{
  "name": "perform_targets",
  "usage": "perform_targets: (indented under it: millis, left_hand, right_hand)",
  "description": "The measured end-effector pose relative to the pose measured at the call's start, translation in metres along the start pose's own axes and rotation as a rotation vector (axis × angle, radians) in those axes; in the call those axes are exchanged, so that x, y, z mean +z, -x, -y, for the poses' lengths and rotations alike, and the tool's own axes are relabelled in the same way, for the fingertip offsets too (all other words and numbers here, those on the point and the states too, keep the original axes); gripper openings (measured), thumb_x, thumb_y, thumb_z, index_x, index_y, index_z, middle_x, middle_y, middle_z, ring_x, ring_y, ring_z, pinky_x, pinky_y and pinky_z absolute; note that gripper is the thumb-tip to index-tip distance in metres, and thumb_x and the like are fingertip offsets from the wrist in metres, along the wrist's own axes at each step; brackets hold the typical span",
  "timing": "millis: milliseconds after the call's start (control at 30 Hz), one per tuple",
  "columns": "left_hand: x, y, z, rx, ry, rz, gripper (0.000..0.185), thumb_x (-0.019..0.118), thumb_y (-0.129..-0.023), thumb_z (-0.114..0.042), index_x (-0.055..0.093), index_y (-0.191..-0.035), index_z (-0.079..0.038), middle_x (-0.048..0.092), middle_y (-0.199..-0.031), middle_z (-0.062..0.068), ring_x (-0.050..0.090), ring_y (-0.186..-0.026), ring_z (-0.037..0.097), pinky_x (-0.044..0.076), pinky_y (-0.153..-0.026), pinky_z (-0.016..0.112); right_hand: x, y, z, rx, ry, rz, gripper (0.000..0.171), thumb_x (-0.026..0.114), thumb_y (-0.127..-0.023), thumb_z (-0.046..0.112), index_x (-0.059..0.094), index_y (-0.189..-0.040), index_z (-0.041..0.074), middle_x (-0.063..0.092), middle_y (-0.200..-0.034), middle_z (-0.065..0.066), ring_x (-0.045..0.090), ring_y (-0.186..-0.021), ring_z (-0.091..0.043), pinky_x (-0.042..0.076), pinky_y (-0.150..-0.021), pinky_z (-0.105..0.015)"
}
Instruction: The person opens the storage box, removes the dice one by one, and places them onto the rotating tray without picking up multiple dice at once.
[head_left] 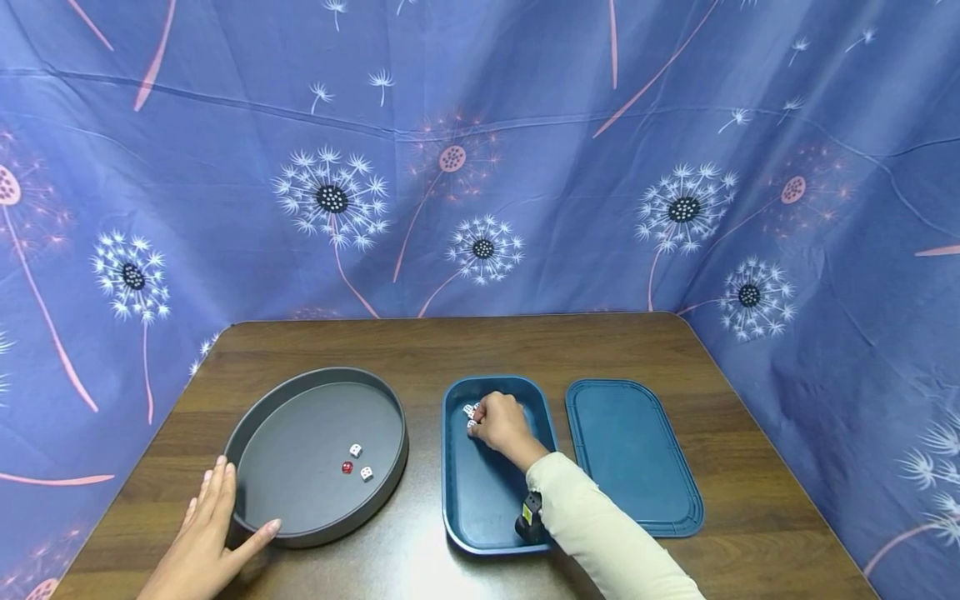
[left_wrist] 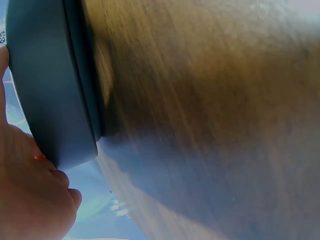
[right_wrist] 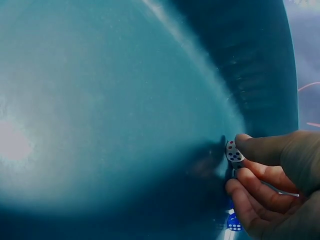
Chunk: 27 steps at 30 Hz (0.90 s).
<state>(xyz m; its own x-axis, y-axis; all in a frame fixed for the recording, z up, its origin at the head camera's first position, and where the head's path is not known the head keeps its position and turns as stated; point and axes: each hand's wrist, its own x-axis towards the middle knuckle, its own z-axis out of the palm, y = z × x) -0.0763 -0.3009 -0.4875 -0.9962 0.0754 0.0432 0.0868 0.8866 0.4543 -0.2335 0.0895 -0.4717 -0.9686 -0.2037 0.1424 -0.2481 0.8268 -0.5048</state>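
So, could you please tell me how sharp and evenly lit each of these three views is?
Head view: sharp, wide-angle bend at the edges, a soft glare on the table near the blue tray. Left wrist view: blurred and dim, the round pan in shade by the left hand. Right wrist view: hazy tray floor with a bright patch at left; only the die in the right hand is crisp.

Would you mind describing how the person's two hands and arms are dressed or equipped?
The right hand is bare; its arm wears a long cream sleeve reaching the wrist. A small black device with a yellowish mark sits under that wrist. The left hand is bare too, with no ring showing; no sleeve shows on the part of its forearm in view. Its nails look plain and trimmed.
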Motion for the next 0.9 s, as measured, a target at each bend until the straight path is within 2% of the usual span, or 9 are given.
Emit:
perform_targets:
  millis: [533, 700, 900]
  left_hand:
    - [0.003, 0.001, 0.0, 0.019, -0.009, -0.038, 0.107, 0.063, -0.089, -0.047, -0.003, -0.147, 0.013, -0.012, -0.155, 0.03, -0.015, -0.141, 0.046, -0.017, -0.11, 0.056]
    - [0.004, 0.001, 0.0, 0.033, -0.008, -0.051, 0.106, 0.064, -0.089, -0.045, -0.002, -0.147, 0.013, -0.015, -0.155, 0.027, -0.016, -0.141, 0.044, -0.017, -0.11, 0.056]
    - [0.005, 0.001, 0.001, 0.032, -0.018, -0.049, 0.106, 0.064, -0.089, -0.046, -0.003, -0.147, 0.013, -0.018, -0.155, 0.025, -0.018, -0.141, 0.043, -0.018, -0.11, 0.054]
  right_hand:
    - [0.0, 0.001, 0.002, -0.026, 0.035, 0.009, 0.024, 0.083, -0.069, 0.011, 0.062, -0.058, 0.011, 0.057, -0.058, 0.005, 0.049, -0.056, -0.01, 0.042, -0.055, -0.029]
    - [-0.003, 0.002, 0.002, -0.022, 0.003, 0.003, 0.023, 0.083, -0.068, 0.01, 0.063, -0.057, 0.012, 0.057, -0.056, 0.006, 0.049, -0.054, -0.009, 0.042, -0.053, -0.027]
    - [-0.015, -0.001, 0.011, -0.03, -0.029, -0.024, 0.02, 0.082, -0.069, 0.012, 0.066, -0.059, 0.013, 0.061, -0.058, 0.006, 0.053, -0.057, -0.009, 0.047, -0.056, -0.029]
